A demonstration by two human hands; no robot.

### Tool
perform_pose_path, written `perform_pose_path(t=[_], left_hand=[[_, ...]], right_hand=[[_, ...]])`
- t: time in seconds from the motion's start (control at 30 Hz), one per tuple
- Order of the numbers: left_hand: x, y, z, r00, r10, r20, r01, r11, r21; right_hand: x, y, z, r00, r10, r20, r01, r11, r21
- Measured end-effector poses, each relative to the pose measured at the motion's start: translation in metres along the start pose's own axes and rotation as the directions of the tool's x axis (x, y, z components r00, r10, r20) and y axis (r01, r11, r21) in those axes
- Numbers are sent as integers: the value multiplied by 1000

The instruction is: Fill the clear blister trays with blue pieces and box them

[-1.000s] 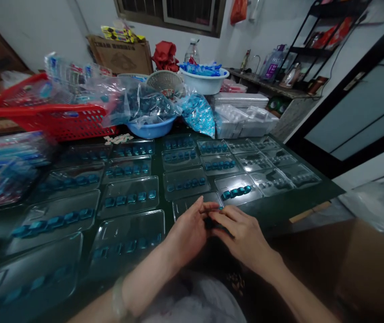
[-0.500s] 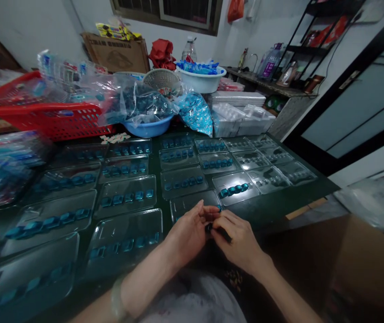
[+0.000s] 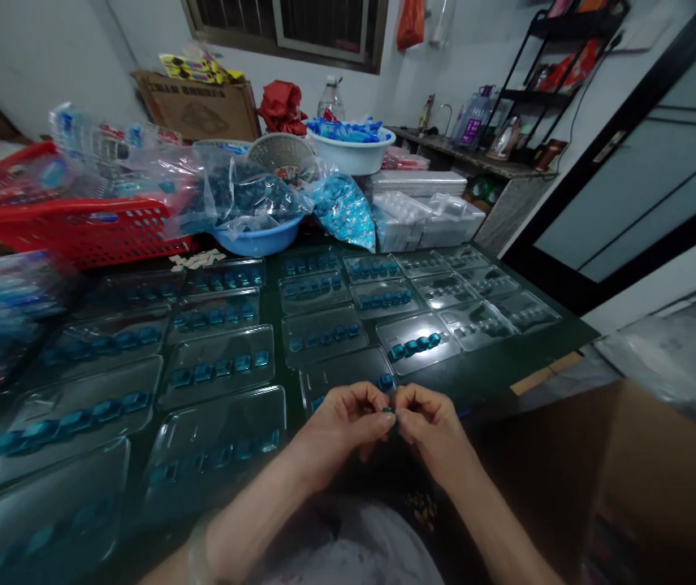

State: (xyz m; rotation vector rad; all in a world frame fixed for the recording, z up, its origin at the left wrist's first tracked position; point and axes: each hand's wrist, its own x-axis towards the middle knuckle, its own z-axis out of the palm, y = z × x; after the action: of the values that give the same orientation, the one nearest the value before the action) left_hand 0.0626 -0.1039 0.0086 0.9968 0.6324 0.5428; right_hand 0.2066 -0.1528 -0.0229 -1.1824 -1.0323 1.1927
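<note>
My left hand (image 3: 351,421) and my right hand (image 3: 428,422) meet fingertip to fingertip at the front edge of the table. Both are closed in a pinch, with a small dark greenish piece (image 3: 388,410) between them. Fingers cover most of it, so its kind does not show. Just beyond the hands lies a clear plastic tray (image 3: 339,375), partly hidden by them, with a blue block-like piece (image 3: 386,381) at its right end. The tray behind it to the right (image 3: 405,327) holds a row of shiny teal pieces (image 3: 416,347).
Rows of similar clear trays (image 3: 226,335) cover the dark green table. Behind them stand a red basket (image 3: 122,231), a blue basin (image 3: 259,240), a patterned blue bag (image 3: 344,213) and stacked clear packs (image 3: 426,223). A cardboard box (image 3: 652,455) stands at the right.
My hands have turned, and the fingertips now pinch together with the small dark piece between them. The left palm no longer faces up. The view has shifted slightly.
</note>
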Motion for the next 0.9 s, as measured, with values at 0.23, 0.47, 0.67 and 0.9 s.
perform_pose_path(t=[0.23,0.47,0.67,0.9], left_hand=[[1,-7,3,994,-97,-47,98,995,9],[12,-10,7,948,-301,-100,250,903,-349],[18,-7,17,952,-283,-120,252,942,-223],[28,-11,25,955,-291,-55,283,951,-124]], right_hand=[[-3,12,3,996,87,-26,-78,964,253],[-17,2,-7,987,-63,-151,50,995,-87],[-23,-10,-17,940,-330,-89,254,850,-461],[-22,-21,-36,945,-327,24,271,740,-615]])
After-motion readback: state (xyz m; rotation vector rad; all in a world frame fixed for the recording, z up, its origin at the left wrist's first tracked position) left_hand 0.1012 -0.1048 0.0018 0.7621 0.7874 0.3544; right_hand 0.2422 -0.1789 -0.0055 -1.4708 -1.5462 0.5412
